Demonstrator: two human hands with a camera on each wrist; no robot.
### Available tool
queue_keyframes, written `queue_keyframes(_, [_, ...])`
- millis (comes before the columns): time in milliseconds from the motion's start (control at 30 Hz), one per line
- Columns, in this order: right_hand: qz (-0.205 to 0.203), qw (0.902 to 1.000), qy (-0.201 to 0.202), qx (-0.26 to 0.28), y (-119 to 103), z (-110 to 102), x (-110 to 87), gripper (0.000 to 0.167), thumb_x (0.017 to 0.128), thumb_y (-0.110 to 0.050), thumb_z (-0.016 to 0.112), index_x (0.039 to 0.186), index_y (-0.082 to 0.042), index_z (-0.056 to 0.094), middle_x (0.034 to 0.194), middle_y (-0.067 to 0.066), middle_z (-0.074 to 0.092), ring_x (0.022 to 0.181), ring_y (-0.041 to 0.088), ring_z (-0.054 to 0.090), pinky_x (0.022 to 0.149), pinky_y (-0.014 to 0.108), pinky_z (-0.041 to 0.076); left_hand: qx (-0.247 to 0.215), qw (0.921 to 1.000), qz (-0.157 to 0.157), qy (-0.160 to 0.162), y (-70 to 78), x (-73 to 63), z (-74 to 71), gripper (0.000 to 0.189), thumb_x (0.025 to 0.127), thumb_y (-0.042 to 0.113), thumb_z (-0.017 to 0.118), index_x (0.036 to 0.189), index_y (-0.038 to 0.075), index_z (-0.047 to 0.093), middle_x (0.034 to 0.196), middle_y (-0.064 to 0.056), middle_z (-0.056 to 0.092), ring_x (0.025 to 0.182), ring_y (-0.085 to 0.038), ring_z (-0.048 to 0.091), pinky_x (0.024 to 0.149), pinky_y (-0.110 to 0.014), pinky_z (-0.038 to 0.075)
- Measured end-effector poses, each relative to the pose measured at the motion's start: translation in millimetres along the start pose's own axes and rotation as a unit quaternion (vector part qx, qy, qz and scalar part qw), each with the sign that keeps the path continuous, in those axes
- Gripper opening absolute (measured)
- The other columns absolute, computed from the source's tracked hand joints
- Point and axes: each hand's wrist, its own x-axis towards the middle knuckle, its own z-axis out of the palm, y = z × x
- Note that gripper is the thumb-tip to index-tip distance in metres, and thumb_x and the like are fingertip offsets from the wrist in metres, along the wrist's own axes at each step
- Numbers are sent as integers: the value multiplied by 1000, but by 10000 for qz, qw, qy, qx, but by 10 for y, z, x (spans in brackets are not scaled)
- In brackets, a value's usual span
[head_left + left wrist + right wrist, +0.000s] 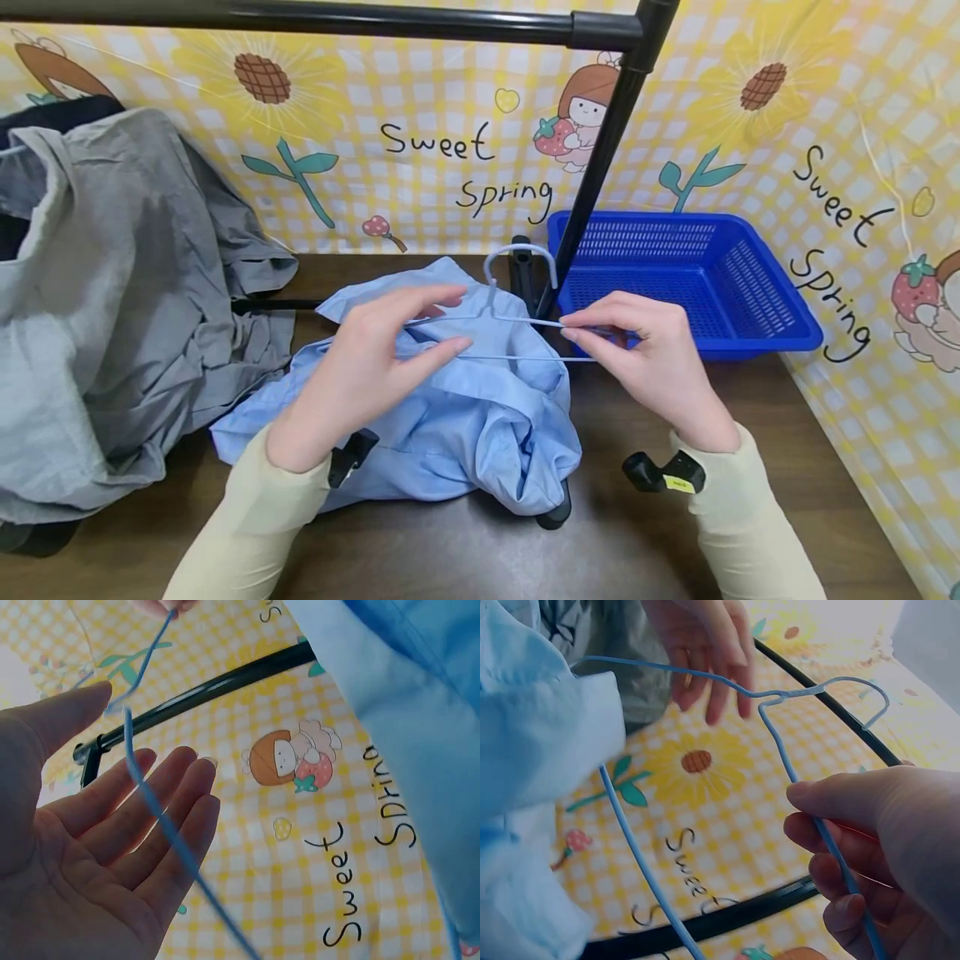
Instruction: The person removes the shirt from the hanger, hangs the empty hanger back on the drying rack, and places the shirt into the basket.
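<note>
My right hand [645, 350] pinches one arm of a thin blue wire hanger [490, 302] between thumb and fingertips, near the hook. In the right wrist view the hanger's opposite arm runs into the light blue shirt [540, 750]. My left hand [367, 358] is at that side, thumb and fingers spread apart; in the left wrist view the wire [172, 840] passes in front of its loose fingers. Beneath the hands the light blue shirt [420, 450] lies bunched. The hook points up and to the right in the head view.
A grey garment [142, 275] hangs at the left. Behind the hands rise a black rack post [600, 167] and its top bar [412, 23]. A blue plastic basket [802, 329] stands at the back right on the brown table [675, 542]. A patterned cloth [420, 200] covers the back.
</note>
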Motion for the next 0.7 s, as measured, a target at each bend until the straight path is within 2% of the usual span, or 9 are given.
queue_keyframes(200, [-165, 9997, -65, 170, 10, 215, 89, 18, 85, -2, 83, 99, -13, 82, 89, -10, 72, 66, 7, 51, 55, 24, 39, 14, 9997, -74, 245, -1, 49, 60, 37, 91, 16, 80, 126, 8, 70, 118, -5, 72, 99, -18, 69, 87, -41, 55])
queue_keyframes(400, [-217, 9993, -150, 273, 46, 349, 163, 15, 88, -5, 81, 100, -13, 82, 90, -11, 71, 67, 7, 52, 56, 25, 42, 49, 9975, -107, 690, -47, 52, 70, 20, 88, 10, 82, 107, 6, 77, 99, -1, 75, 78, -11, 68, 71, -32, 57])
queue_keyframes(567, [-359, 9989, -211, 231, 44, 399, 257, 12, 88, -6, 80, 99, -11, 81, 91, -9, 72, 70, 8, 56, 57, 26, 45, 201, 9955, -243, 898, -61, 28, 4, 14, 90, 9, 79, 105, 9, 79, 88, 4, 74, 64, -7, 55, 58, -25, 47])
queue_keyframes(700, [-536, 9980, -296, 161, 37, 431, 338, 12, 90, -7, 79, 100, -12, 81, 92, -8, 72, 70, 8, 56, 58, 25, 46, 414, 9934, -373, 1003, -50, -1, -85, 12, 92, 10, 77, 104, 9, 80, 80, 3, 70, 61, -10, 49, 53, -23, 38])
